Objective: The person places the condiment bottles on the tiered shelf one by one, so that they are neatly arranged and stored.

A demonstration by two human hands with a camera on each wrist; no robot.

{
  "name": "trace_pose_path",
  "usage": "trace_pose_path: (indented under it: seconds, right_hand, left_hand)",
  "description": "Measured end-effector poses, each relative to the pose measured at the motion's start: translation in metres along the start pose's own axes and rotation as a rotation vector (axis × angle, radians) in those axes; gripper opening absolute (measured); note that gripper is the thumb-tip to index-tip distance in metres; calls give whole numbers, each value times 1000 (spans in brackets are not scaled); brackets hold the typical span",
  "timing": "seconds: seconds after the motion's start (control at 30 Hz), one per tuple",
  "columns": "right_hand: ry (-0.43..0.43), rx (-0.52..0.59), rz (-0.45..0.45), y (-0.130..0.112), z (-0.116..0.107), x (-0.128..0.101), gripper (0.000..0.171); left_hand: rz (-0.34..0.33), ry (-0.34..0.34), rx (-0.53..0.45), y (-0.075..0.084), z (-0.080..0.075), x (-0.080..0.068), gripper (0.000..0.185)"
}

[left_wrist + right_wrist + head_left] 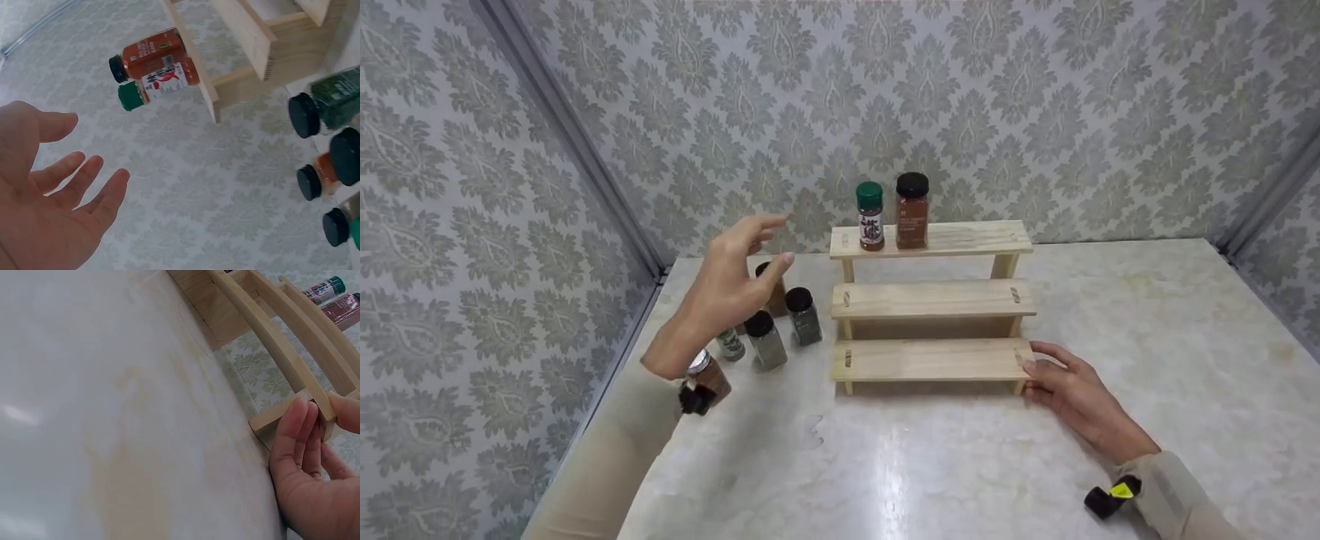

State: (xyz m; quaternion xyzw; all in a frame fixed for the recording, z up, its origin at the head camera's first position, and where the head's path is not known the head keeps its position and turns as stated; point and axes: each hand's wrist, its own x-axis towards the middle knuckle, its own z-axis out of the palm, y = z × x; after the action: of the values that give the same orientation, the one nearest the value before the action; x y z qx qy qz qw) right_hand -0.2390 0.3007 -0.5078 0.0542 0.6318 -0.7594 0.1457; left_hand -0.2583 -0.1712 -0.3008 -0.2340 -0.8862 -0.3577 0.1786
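A three-step wooden rack [934, 298] stands on the table. On its top step are a green-capped spice jar [871, 217] and a taller black-capped jar of red-brown spice [912, 214]. My left hand [731, 274] hovers to the left of the rack above several jars, its fingers apart and holding nothing; the left wrist view shows the same bare palm [62, 191]. With my right hand [1076, 394] I grip the right end of the lowest step, thumb on top and fingers beneath, as the right wrist view [320, 478] confirms.
Left of the rack stand a dark-green spice jar [804, 319], a grey-green spice jar [766, 343], a silver-topped jar [710, 376] and others partly hidden by my left arm. Patterned wall panels [780, 112] rise behind the table [930, 465] and at both sides.
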Motion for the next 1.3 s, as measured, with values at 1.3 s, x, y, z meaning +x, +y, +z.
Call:
trace_pose_path:
  seconds: [1.3]
  right_hand:
    - [-22,39,-42,4,0,1,70]
  left_hand:
    - [-422,246,-9,-150,27,-169,47]
